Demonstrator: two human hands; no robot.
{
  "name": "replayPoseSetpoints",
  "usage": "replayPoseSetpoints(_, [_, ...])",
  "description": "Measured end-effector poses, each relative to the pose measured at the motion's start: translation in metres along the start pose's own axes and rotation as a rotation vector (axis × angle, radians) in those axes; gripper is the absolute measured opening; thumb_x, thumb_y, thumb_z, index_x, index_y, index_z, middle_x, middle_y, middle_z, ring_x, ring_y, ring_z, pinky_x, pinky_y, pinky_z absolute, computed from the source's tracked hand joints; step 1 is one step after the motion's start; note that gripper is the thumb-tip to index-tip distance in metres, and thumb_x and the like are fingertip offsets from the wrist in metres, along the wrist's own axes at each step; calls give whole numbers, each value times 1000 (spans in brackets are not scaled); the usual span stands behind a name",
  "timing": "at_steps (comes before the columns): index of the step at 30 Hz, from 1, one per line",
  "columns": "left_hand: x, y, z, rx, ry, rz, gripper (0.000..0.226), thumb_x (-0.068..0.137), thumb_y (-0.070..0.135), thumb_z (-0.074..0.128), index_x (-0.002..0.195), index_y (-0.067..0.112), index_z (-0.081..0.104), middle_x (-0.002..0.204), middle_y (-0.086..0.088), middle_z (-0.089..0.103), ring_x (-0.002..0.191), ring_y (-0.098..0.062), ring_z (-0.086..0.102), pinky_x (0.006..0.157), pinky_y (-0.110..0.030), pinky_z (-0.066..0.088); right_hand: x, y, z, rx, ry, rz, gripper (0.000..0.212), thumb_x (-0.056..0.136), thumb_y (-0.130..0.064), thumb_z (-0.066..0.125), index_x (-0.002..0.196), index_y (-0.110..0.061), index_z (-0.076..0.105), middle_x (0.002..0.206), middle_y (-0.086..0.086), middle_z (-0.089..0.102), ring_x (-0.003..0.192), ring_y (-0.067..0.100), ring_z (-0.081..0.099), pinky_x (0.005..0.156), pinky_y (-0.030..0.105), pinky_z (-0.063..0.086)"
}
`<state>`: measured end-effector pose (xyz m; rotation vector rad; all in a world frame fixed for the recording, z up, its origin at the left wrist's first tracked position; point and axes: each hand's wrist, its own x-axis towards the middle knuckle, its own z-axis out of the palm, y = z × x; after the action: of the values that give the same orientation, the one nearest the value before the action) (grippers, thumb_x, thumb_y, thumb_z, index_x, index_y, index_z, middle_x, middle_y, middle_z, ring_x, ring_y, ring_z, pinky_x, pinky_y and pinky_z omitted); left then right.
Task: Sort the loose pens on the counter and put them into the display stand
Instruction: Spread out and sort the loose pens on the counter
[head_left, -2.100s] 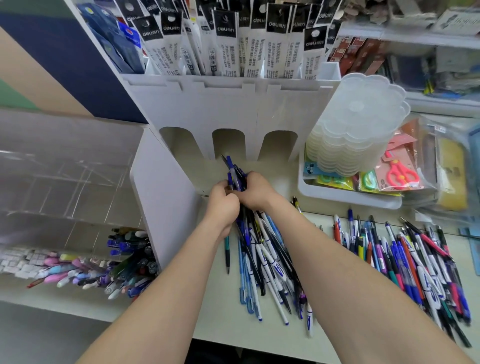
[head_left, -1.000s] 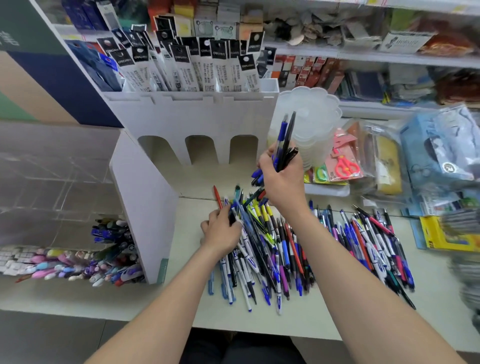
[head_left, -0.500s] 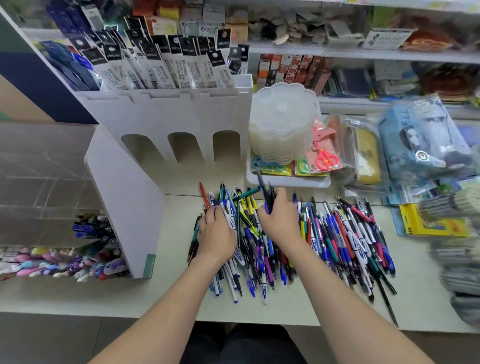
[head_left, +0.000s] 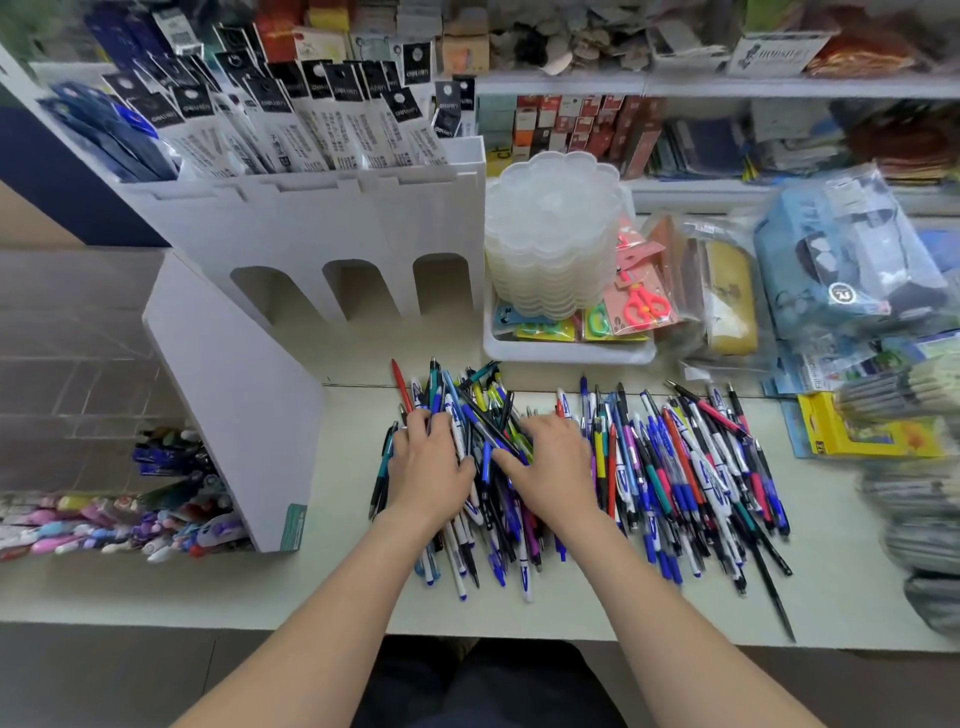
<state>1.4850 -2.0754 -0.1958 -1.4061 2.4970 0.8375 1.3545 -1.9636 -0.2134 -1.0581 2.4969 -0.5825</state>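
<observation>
The fingers (head_left: 420, 425) of the left hand (head_left: 431, 470) lie straight and a little spread, flat on the loose pens (head_left: 675, 467). The right hand (head_left: 558, 470) rests palm-down beside it, thumb pointing to nine o'clock. The pile spreads across the counter (head_left: 337, 571) toward three o'clock. The white display stand (head_left: 311, 234) stands at eleven o'clock.

The loose pens (head_left: 675, 467) have glossy plastic barrels; the worktop (head_left: 337, 571) under them is smooth, matt and pale. The display stand (head_left: 249, 405) on the left looks like matt white board, and the far stacked trays (head_left: 553, 234) are frosted translucent plastic.
</observation>
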Motion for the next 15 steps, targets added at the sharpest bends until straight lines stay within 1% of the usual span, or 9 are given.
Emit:
replayPoseSetpoints(2, [1,2,3,31,23,-6,54,98,37,69,143,18,47,155,-8,32,137,-36,39,108,-49,47,-8,9,-3,-81,-3,-24,51,97,-52,69,136,-19,66,124,-3,64,119,21,55,98,38,45])
replayPoseSetpoints(5, [2,4,10,51,46,-7,56,96,41,73,139,18,47,147,-10,35,129,-36,44,103,-48,51,-18,15,-5,-6,-19,-44,50,99,-42,71,142,-16,63,122,0,61,106,19,63,93,34,54])
replayPoseSetpoints(6, [3,4,11,64,55,-7,55,95,43,74,137,18,48,145,-9,36,126,-35,46,100,-48,52,-19,16,-6,-10,-8,-53,47,100,-39,71,140,-15,64,119,1,63,103,19,64,91,34,55])
replayPoseSetpoints(8, [3,4,13,83,70,-21,54,94,45,75,133,20,48,141,-8,37,123,-34,47,97,-50,54,-20,16,-8,-77,21,-82,37,101,-37,71,130,-15,71,108,1,70,97,20,67,85,33,56])
replayPoseSetpoints(10, [2,5,12,79,76,-25,50,94,45,74,130,20,49,139,-7,37,123,-33,46,97,-50,53,-23,15,-11,-136,-8,-110,31,101,-41,69,118,-17,76,95,-1,73,88,18,68,78,31,56])
replayPoseSetpoints(12, [1,6,11,53,86,-8,40,98,39,69,129,21,51,138,-6,38,124,-32,44,98,-49,50,-27,13,-13,-171,-42,-134,36,98,-53,66,108,-20,77,84,-6,71,80,14,66,72,29,54])
replayPoseSetpoints(13, [1,6,10,29,98,0,34,99,34,66,128,21,52,138,-6,38,125,-31,43,98,-47,49,-28,12,-13,-155,-47,-123,41,97,-58,65,107,-21,77,81,-8,69,77,12,65,69,28,52])
replayPoseSetpoints(14, [1,6,8,3,117,-1,30,100,29,63,128,21,54,138,-7,39,126,-31,43,98,-47,48,-28,11,-12,-123,-27,-107,42,97,-60,64,110,-21,75,82,-10,67,75,11,63,65,27,50])
replayPoseSetpoints(15, [2,6,7,-12,144,-15,30,100,24,62,128,21,54,137,-8,40,126,-33,43,98,-47,47,-28,8,-13,-86,6,-91,41,98,-57,65,117,-21,72,86,-11,64,75,10,61,63,26,47])
